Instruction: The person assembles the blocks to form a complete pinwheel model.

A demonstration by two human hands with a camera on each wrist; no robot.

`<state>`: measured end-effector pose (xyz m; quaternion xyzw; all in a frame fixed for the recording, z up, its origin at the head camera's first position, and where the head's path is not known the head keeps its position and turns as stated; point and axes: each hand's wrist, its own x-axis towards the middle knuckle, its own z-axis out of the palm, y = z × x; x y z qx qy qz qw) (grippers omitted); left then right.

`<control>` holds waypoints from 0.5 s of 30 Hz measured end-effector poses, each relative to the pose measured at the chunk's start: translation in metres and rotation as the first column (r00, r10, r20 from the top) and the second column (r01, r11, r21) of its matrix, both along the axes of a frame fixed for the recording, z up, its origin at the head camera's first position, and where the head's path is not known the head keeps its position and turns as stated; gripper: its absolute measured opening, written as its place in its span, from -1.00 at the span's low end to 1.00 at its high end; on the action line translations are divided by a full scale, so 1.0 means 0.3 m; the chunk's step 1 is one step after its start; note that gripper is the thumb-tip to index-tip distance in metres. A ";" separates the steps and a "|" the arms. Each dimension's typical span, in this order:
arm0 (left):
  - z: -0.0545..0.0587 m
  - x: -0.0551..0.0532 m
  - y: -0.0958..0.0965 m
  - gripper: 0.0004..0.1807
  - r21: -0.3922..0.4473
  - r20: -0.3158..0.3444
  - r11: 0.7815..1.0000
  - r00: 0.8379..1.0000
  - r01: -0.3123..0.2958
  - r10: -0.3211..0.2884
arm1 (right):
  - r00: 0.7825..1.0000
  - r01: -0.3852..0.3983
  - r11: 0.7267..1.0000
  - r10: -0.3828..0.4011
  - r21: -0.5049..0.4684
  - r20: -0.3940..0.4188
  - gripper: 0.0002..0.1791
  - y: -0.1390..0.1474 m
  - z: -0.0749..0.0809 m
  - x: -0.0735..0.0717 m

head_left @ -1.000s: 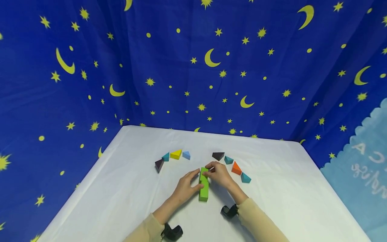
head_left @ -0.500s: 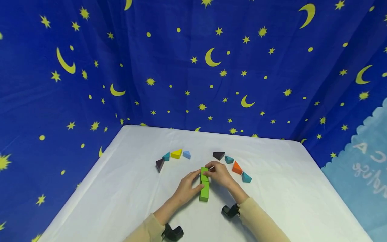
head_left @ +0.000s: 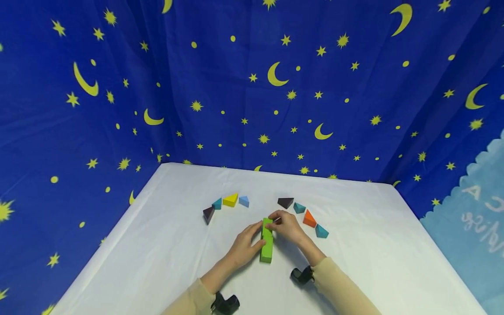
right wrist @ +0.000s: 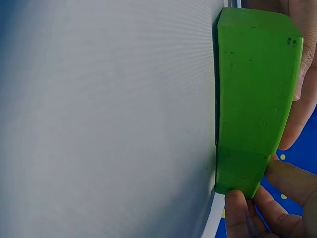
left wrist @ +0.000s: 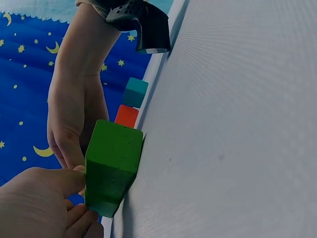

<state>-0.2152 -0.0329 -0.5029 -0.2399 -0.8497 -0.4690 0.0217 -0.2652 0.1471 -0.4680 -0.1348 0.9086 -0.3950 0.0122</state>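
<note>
Two green blocks lie end to end on the white table in the head view, the near green block [head_left: 266,252] and the far green block [head_left: 266,232]. My left hand [head_left: 243,247] holds them from the left, its thumb on top close to the seam and its fingers along the side. From the right, my right hand [head_left: 286,226] pinches the far block, thumb on top and fingertips at its far end. In the right wrist view, those fingertips [right wrist: 237,210] touch the end of the block. Part of the far block is hidden by the fingers.
Beyond the hands, loose blocks form two curved rows. At left are a dark block [head_left: 208,215], a teal block [head_left: 217,204], a yellow block [head_left: 230,200] and a light blue block [head_left: 244,201]. At right are another dark block [head_left: 285,202], an orange block [head_left: 309,218] and two teal ones.
</note>
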 end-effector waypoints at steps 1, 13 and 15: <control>-0.002 0.003 0.000 -0.38 -0.002 0.003 1.000 1.000 0.002 -0.002 | 1.000 -0.001 1.000 0.001 -0.002 0.007 -0.75 0.000 -0.001 0.002; -0.002 0.016 0.003 -0.41 0.013 -0.031 1.000 1.000 0.006 -0.006 | 1.000 0.011 1.000 -0.011 -0.002 0.001 -0.77 -0.004 -0.011 0.014; -0.003 0.019 0.001 -0.43 0.013 -0.052 1.000 0.999 0.015 -0.015 | 1.000 0.013 1.000 -0.013 -0.002 -0.004 -0.77 -0.007 -0.011 0.016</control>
